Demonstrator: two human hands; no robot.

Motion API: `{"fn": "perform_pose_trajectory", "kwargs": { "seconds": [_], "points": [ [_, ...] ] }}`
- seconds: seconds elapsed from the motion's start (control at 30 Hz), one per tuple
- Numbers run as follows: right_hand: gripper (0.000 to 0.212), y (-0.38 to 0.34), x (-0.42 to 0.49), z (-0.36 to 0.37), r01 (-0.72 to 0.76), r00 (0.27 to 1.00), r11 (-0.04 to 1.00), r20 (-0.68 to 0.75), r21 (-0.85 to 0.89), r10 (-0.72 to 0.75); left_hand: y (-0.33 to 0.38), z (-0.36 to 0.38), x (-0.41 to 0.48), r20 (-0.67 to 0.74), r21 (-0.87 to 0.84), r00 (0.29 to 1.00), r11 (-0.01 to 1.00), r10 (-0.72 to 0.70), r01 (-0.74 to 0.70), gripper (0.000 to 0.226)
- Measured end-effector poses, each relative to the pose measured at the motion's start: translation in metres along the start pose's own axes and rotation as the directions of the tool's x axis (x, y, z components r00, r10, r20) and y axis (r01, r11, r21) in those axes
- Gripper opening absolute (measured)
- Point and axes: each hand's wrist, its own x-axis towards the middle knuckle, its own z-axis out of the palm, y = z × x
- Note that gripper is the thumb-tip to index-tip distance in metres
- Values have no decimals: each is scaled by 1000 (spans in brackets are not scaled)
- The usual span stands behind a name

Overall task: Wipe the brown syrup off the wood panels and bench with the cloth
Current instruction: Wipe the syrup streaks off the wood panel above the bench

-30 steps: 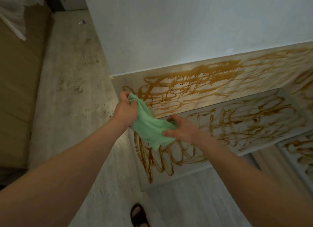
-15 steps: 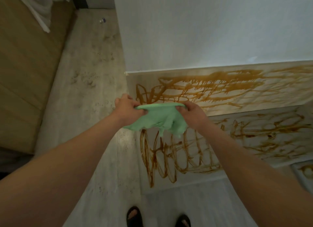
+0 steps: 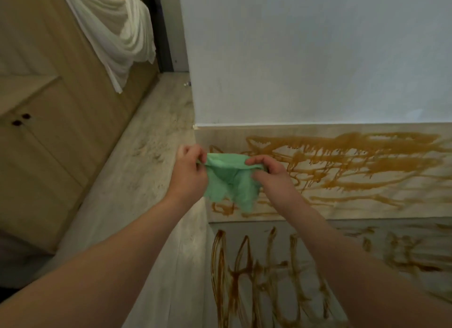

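1. The green cloth (image 3: 228,181) is up in the air, in front of the left end of the top panel (image 3: 220,137). I can't tell if it touches the wood.
2. Its top edge is pulled tight and runs side to side. That is its long way. The rest hangs down in soft, bunched folds, with the loose ends pointing at the floor (image 3: 146,181).
3. The left hand (image 3: 189,175) pinches the left end of that edge with curled fingers. The right hand (image 3: 269,173) pinches the right end the same way. The hands are near each other, with only cloth between them.
4. Brown syrup (image 3: 354,161) covers the top panel in thick lines and drips. More is scribbled on the bench (image 3: 413,230) and on the panel below it. I think no wiping has started.
5. What could go wrong:
   - The cloth is small and the mess is big. It could fill up fast and just smear the syrup around.
   - A bunched cloth wipes a thin strip only. It may miss spots.
   - The hanging ends could drag in the syrup and get sticky before they are needed.
   - Syrup could drip down to the floor or get on the fingers.
6. Above is a white wall (image 3: 305,58). To the left are a cupboard (image 3: 49,144) and a white sheet (image 3: 115,29).
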Motion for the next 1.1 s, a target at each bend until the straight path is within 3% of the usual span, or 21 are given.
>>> {"fn": "perform_pose_trajectory", "kwargs": {
  "seconds": [0.1,0.17,0.2,0.23,0.3,0.37,0.43,0.5,0.6,0.73,0.87,1.0,1.03,1.1],
  "points": [
    [50,19,24,10,255,964,899,16,-356,-267,-28,20,9,27,121,967,959,255,-256,16],
    [64,35,44,18,444,867,685,83,-578,-492,-47,32,19,45,251,918,885,393,-391,29],
    [66,43,57,20,499,791,524,117,-691,-600,-56,37,27,49,346,884,823,464,-451,39],
    [66,52,68,21,498,700,335,143,-800,-700,-65,43,34,41,472,840,731,540,-493,47],
    [62,72,91,21,349,506,3,186,-937,-842,-83,54,45,32,750,760,487,649,-447,55],
    [57,82,102,18,220,404,-102,186,-970,-896,-93,62,50,28,857,724,356,690,-373,56],
    [54,94,104,18,188,367,-109,173,-976,-914,-103,69,48,23,891,705,306,709,-337,55],
    [55,100,102,20,227,423,-88,180,-970,-888,-103,68,47,52,886,705,292,707,-359,50],
    [52,102,98,24,302,486,-9,162,-953,-859,-95,65,48,51,794,729,415,683,-444,43],
    [50,95,96,34,371,493,117,88,-921,-866,-89,75,46,-43,627,776,622,629,-469,44],
    [45,91,108,41,408,478,219,3,-886,-878,-86,78,54,-103,588,740,641,665,-494,54],
    [28,100,123,43,409,405,119,63,-905,-912,-101,88,59,-150,590,711,639,687,-494,40],
    [26,111,125,45,417,414,98,93,-904,-905,-111,95,57,-132,587,723,641,678,-494,39],
    [27,143,127,51,419,506,79,160,-904,-848,-143,116,48,-54,598,746,620,663,-508,37]
  ]
}}
